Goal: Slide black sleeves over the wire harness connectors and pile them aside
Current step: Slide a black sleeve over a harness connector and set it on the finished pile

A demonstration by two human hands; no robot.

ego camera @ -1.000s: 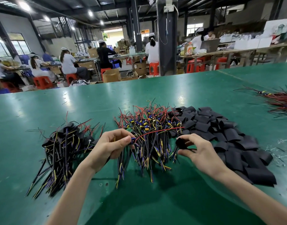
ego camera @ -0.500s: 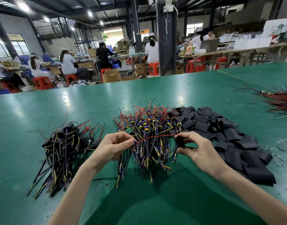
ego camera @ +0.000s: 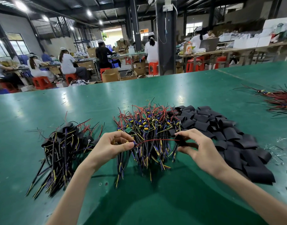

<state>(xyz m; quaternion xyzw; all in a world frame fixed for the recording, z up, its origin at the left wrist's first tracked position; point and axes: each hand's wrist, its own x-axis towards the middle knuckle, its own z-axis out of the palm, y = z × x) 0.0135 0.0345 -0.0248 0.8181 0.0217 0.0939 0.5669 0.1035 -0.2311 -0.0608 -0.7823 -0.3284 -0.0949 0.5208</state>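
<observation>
Over the near middle of the green surface (ego camera: 155,202), the left hand (ego camera: 113,146) pinches a wire harness (ego camera: 155,140), likely light and floppy, by its stiffer connector end (ego camera: 127,141), while the right hand (ego camera: 202,149) pinches a soft, crushable black sleeve (ego camera: 180,140) at the red wire's tip.

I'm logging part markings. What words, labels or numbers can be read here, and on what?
No text can be read.
Print on the colourful carton, far bench: too blurred.
Text on the orange sign at the back: too small.
On the harness connectors and black sleeves: no markings legible.
</observation>
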